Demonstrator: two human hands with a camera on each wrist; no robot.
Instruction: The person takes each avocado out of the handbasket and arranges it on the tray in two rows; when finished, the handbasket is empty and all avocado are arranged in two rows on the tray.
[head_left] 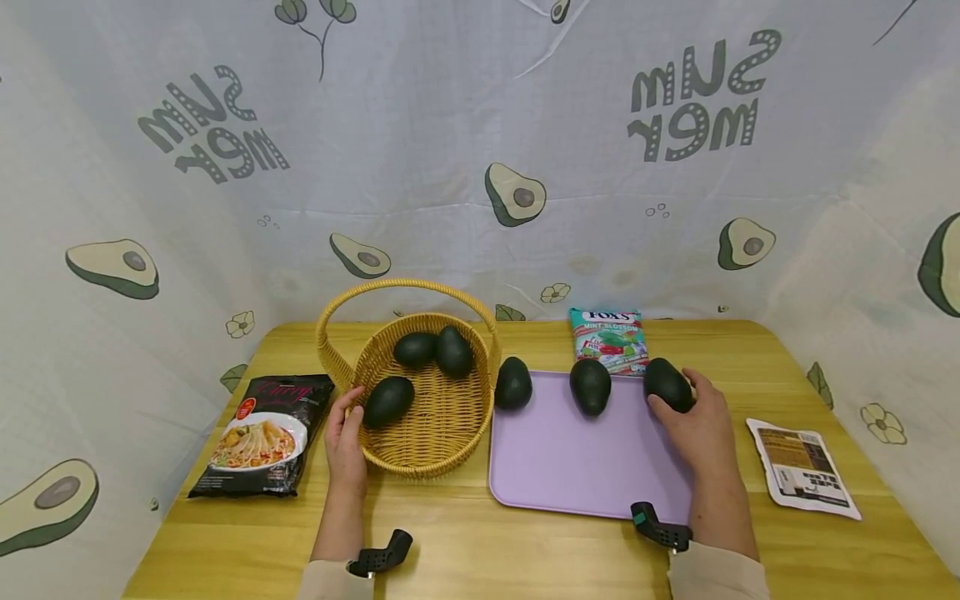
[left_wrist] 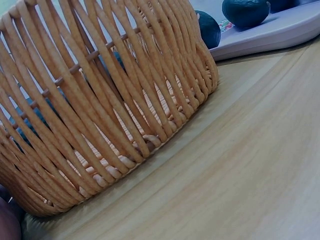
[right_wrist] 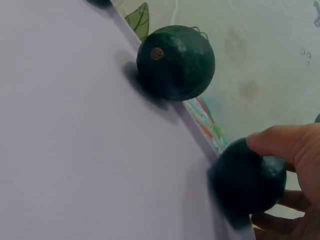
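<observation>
My right hand [head_left: 702, 425] holds a dark green avocado [head_left: 667, 384] at the tray's far right corner, thumb on the near side. In the right wrist view the thumb lies on top of that avocado [right_wrist: 248, 176] and the other fingers curl behind it. My left hand [head_left: 347, 442] grips the left side of a yellow wicker basket [head_left: 420, 468] by its rim, near the handle's foot. Inside the basket lie three avocados, one avocado [head_left: 389, 402] close to my left thumb. Two more, an avocado [head_left: 590, 387] and another avocado [head_left: 513, 383], sit along the far edge of the lilac tray [head_left: 570, 475].
A teal FOX'S candy bag [head_left: 611, 340] stands behind the tray. Left of the basket lies a black noodle packet [head_left: 262, 437]. A white and brown pouch [head_left: 804, 468] is at the right of the wooden table [head_left: 450, 550]. A printed curtain [head_left: 450, 108] closes the back and sides.
</observation>
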